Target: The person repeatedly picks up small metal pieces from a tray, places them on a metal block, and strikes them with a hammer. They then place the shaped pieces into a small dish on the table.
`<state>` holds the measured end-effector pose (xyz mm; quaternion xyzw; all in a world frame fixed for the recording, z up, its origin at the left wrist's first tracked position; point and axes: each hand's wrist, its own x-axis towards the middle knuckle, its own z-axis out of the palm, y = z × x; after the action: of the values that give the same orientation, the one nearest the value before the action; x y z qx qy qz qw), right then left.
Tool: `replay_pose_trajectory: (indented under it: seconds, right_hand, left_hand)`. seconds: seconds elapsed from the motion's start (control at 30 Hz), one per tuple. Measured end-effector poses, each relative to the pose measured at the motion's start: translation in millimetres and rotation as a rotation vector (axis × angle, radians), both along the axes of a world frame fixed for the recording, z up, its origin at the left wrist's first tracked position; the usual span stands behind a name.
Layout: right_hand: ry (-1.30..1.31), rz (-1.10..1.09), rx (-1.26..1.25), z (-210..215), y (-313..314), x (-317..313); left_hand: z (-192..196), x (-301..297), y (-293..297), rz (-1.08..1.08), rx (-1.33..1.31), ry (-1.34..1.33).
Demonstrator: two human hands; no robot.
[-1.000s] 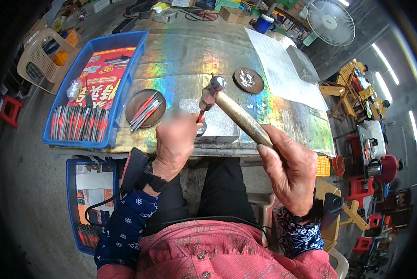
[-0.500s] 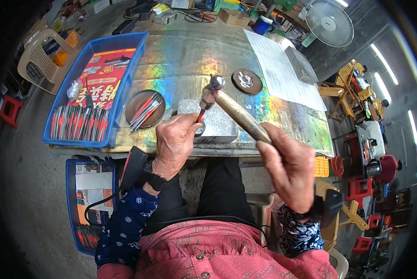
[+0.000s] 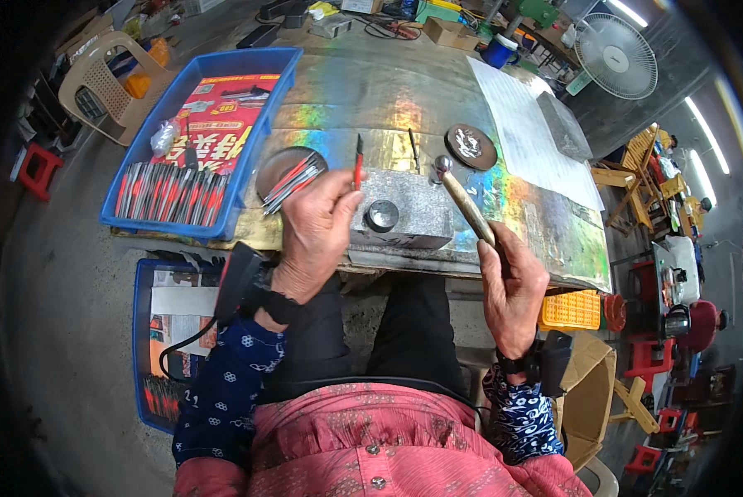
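My left hand (image 3: 317,228) is closed on a slim red tool with a dark pointed tip (image 3: 358,161), held upright at the left edge of a grey block (image 3: 425,207). On that block sits a round black piece (image 3: 381,216). A thin dark rod (image 3: 413,151) stands out just behind the block. My right hand (image 3: 516,286) grips the wooden handle of a hammer (image 3: 468,205); its rounded metal head is past the block's right side, apart from the red tool. Beside my left hand, a round dish (image 3: 269,166) holds several slim red and silver pieces.
A blue tray (image 3: 259,137) with rows of red and dark slim pieces stands at left; another blue tray (image 3: 142,331) is below. Right of the block are a brown dish (image 3: 490,156) of small silvery bits, white sheets (image 3: 528,141) and a fan (image 3: 615,56).
The hammer has moved right and away from the red tool, which it was at before. My left hand has lifted the tool off the round black piece, now uncovered.
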<state>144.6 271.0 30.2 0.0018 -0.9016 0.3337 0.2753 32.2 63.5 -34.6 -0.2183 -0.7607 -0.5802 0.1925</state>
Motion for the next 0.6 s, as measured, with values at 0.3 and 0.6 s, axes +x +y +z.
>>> replay_pose_trajectory:
  seconds: [0.3, 0.6]
  right_hand:
    - [0.070, -0.115, 0.346, -56.0, -2.7, -11.2]
    - [0.016, -0.150, 0.377, -83.3, -7.4, -11.1]
  left_hand:
    - [-18.7, -22.9, -76.5, 0.249, -0.605, 0.064]
    - [-42.7, -33.2, -64.4, 0.308, -0.846, 0.183]
